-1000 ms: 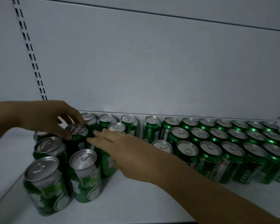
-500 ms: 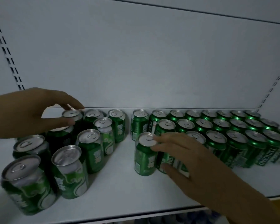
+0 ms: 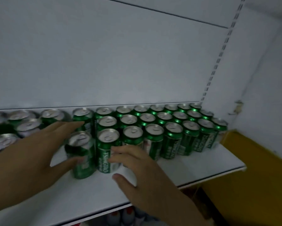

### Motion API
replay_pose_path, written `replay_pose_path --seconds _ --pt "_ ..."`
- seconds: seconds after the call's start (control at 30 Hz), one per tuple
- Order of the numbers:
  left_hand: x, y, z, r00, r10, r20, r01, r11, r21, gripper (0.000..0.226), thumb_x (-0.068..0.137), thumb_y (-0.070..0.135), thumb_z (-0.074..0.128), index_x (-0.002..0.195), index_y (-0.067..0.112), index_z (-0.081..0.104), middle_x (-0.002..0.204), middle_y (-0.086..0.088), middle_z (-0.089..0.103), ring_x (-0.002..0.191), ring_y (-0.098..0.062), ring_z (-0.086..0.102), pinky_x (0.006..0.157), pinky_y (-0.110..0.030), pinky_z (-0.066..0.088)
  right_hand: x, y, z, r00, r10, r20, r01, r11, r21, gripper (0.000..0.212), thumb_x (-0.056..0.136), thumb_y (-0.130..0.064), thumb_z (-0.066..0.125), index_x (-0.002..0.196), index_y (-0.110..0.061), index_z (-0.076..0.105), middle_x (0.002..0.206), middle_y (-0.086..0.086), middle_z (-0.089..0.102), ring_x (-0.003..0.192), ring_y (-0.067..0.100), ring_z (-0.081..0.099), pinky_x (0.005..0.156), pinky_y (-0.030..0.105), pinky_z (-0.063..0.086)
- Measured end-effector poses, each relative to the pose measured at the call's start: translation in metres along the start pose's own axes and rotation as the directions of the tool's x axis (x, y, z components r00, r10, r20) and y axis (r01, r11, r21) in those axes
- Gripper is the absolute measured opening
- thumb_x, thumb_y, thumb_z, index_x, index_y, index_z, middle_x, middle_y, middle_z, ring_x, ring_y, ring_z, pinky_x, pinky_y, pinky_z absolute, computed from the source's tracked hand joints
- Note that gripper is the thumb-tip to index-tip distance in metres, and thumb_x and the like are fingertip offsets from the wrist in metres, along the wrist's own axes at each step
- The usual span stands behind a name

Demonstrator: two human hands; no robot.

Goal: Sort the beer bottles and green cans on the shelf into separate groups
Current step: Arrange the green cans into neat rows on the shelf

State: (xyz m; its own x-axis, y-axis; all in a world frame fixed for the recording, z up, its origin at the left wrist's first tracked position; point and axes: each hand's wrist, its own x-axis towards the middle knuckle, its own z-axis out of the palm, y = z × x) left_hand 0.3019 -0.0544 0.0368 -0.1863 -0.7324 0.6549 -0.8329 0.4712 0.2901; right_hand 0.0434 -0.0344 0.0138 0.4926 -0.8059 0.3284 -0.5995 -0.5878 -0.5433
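Green cans with silver tops stand on the white shelf (image 3: 189, 168); I see no beer bottle on it. A tight block of green cans (image 3: 172, 129) fills the right half in three rows. A looser cluster of cans (image 3: 28, 126) sits at the left, partly behind my left hand. One blurred green can (image 3: 82, 162) stands just left of the block's front corner. My left hand (image 3: 27, 160) holds it, thumb in front and fingers reaching behind. My right hand (image 3: 137, 168) hovers with loose fingers, its fingertips touching the front corner can (image 3: 106, 154) marked Tsingtao.
A slotted upright (image 3: 218, 62) and a white side wall close the shelf on the right. A yellow surface (image 3: 254, 168) sits below that corner. Bottle tops (image 3: 125, 214) show on the level under the shelf's front edge.
The view swung right. My right hand let go of the single can it held and now touches the corner can. My left hand came over from the left cluster and took the single can.
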Motion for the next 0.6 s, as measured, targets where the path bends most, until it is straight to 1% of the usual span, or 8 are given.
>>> replay_pose_path --seconds 0.07,0.13,0.2,0.27,0.4,0.47,0.53,0.6 --pt "0.0 -0.004 0.014 0.993 -0.067 0.095 0.072 0.996 -0.057 0.086 0.06 0.032 0.086 0.135 0.05 0.047 0.126 0.003 0.062 0.108 -0.03 0.059 0.088 -0.051 0.049 -0.002 0.004 -0.001 1.0 -0.009 0.003 0.008 1.0 0.021 0.038 0.103 -0.032 0.058 0.141 -0.029 0.055 0.152 -0.023 0.038 0.141 -0.003 0.03 0.115 0.016 0.026" --pt "0.002 -0.008 0.024 0.979 -0.142 0.147 0.137 0.99 0.042 0.089 0.063 0.039 0.084 0.138 0.057 0.04 0.13 0.033 0.048 0.112 -0.029 0.061 0.092 -0.053 0.053 -0.004 0.007 -0.003 1.0 -0.026 -0.005 0.026 0.999 0.027 0.04 0.103 -0.031 0.058 0.142 -0.028 0.055 0.152 -0.019 0.039 0.143 0.001 0.032 0.117 0.023 0.028" --pt "-0.001 -0.009 0.028 0.977 -0.124 0.175 0.114 0.991 0.068 0.081 0.066 0.043 0.081 0.139 0.051 0.046 0.127 0.043 0.038 0.11 -0.028 0.061 0.091 -0.051 0.053 -0.004 0.009 -0.006 0.999 -0.054 -0.01 0.054 0.998 0.039 0.041 0.103 -0.03 0.058 0.143 -0.028 0.053 0.152 -0.018 0.04 0.142 0.002 0.033 0.116 0.027 0.03" --pt "-0.003 0.0 0.022 0.977 -0.09 0.195 0.075 0.993 0.087 0.073 0.071 0.051 0.073 0.139 0.038 0.052 0.127 0.034 0.047 0.113 -0.023 0.06 0.094 -0.042 0.051 -0.004 0.011 -0.009 0.996 -0.088 -0.007 0.088 0.995 0.053 0.042 0.103 -0.032 0.058 0.145 -0.032 0.051 0.151 -0.023 0.038 0.142 -0.002 0.032 0.115 0.026 0.031" --pt "-0.008 0.02 -0.005 0.964 -0.158 0.214 0.139 0.985 0.1 0.068 0.086 0.065 0.059 0.148 0.042 0.04 0.144 0.025 0.048 0.129 0.002 0.047 0.103 -0.02 0.042 0.009 0.012 -0.009 0.981 -0.189 -0.051 0.189 0.982 0.01 0.047 0.098 -0.039 0.063 0.142 -0.044 0.048 0.144 -0.036 0.037 0.137 -0.009 0.035 0.109 0.017 0.033" --pt "-0.016 0.022 -0.025 0.967 -0.203 0.153 0.175 0.968 0.178 0.066 0.091 0.062 0.058 0.15 0.041 0.038 0.147 0.022 0.046 0.131 0.002 0.044 0.103 -0.013 0.036 0.023 0.002 -0.003 0.955 -0.28 -0.097 0.281 0.96 -0.008 0.051 0.092 -0.039 0.066 0.14 -0.045 0.049 0.143 -0.035 0.041 0.135 -0.008 0.04 0.107 0.01 0.032" --pt "-0.029 0.027 -0.051 0.963 -0.25 0.097 0.218 0.941 0.257 0.065 0.094 0.061 0.057 0.151 0.039 0.036 0.15 0.019 0.044 0.135 -0.002 0.043 0.109 -0.02 0.039 0.042 -0.015 0.004 0.934 -0.342 -0.101 0.346 0.938 0.024 0.055 0.09 -0.044 0.065 0.141 -0.049 0.046 0.144 -0.037 0.041 0.134 -0.013 0.039 0.103 0.008 0.034" --pt "-0.047 0.03 -0.081 0.947 -0.319 0.039 0.288 0.896 0.339 0.064 0.096 0.061 0.056 0.152 0.04 0.033 0.151 0.02 0.041 0.137 -0.002 0.04 0.112 -0.027 0.04 0.061 -0.038 0.015 0.921 -0.383 -0.077 0.389 0.917 0.085 0.056 0.091 -0.058 0.062 0.142 -0.056 0.039 0.145 -0.041 0.037 0.132 -0.022 0.032 0.1 0.016 0.035"
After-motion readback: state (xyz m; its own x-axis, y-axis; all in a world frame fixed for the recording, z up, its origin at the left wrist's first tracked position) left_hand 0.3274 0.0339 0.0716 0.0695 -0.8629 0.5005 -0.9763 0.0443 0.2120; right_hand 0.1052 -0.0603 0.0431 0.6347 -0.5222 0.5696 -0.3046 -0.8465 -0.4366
